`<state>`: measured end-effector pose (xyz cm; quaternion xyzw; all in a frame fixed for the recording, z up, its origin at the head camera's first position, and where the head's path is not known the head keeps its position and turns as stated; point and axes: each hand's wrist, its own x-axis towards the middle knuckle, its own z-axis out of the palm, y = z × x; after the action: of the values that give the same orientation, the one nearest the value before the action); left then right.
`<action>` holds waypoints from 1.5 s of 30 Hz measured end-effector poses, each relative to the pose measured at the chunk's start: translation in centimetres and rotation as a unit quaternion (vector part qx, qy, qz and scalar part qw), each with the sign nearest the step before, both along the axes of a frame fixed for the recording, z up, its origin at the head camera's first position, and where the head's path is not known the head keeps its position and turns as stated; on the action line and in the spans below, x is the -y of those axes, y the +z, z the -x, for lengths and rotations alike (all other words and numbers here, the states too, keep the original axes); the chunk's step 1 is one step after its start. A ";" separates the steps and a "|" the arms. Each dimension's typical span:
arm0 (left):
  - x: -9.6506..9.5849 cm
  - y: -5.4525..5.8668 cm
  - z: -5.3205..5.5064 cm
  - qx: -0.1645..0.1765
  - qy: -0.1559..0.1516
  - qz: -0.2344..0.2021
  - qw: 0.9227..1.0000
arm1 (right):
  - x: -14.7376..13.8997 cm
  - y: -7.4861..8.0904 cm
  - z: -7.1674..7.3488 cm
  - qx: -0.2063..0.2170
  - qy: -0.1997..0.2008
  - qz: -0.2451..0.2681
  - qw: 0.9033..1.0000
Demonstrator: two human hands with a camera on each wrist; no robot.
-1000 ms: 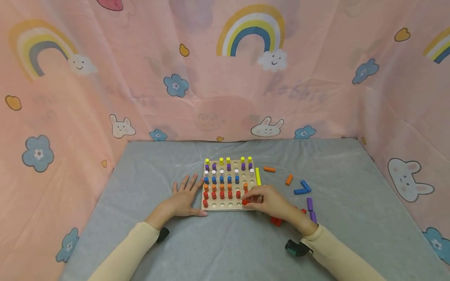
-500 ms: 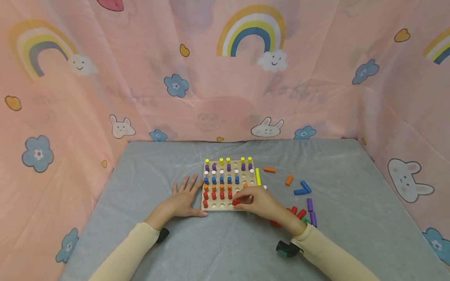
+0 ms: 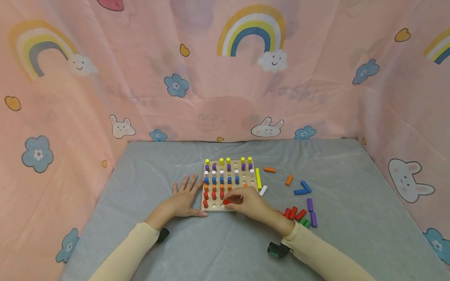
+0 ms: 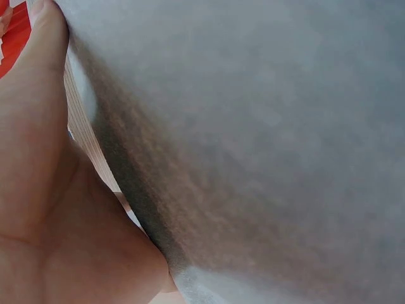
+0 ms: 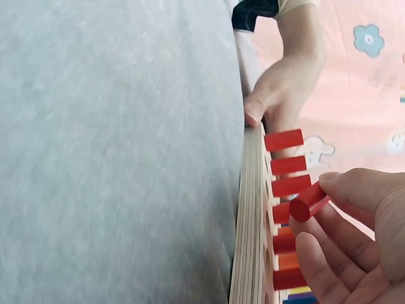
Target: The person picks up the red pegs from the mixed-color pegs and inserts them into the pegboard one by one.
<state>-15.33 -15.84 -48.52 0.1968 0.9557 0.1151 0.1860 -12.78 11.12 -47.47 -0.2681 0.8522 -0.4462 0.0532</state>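
Observation:
A wooden pegboard (image 3: 216, 209) lies on the grey table, with rows of yellow, purple, white, blue, orange and red pegs standing in it. My right hand (image 3: 250, 202) is over the front right of the board and pinches a red peg (image 5: 309, 201) between thumb and fingers. That peg is tilted and apart from the board in the right wrist view. At the left edge of the board, my left hand (image 3: 184, 198) rests flat with fingers spread, its thumb (image 4: 44, 50) at the front corner. My right hand hides some holes and pegs.
Right of the board lie a yellow peg (image 3: 258, 178), a white peg (image 3: 263, 191), orange pegs (image 3: 269, 169), blue pegs (image 3: 300, 192), purple pegs (image 3: 309, 205), several red pegs (image 3: 293, 212) and green pegs (image 3: 306, 222). Pink printed cloth (image 3: 225, 89) hangs around the table.
My right hand has moved left along the front of the board with the red peg, uncovering the white peg and more loose red and green pegs. My left hand has stayed still.

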 end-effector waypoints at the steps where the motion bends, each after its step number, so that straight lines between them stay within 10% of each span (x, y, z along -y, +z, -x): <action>1: 0.0 0.0 0.0 0.000 0.000 0.001 1.000 | 0.2 -0.1 0.0 0.004 -0.001 0.002 1.000; 45: 0.2 0.1 -0.1 -0.011 -0.011 -0.018 1.000 | 4.2 -1.2 0.1 -0.031 -0.002 0.036 0.999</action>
<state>-15.23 -16.03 -48.38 0.2121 0.9533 0.1276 0.1732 -12.92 6.93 -48.68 -0.2815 0.8372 -0.4687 0.0163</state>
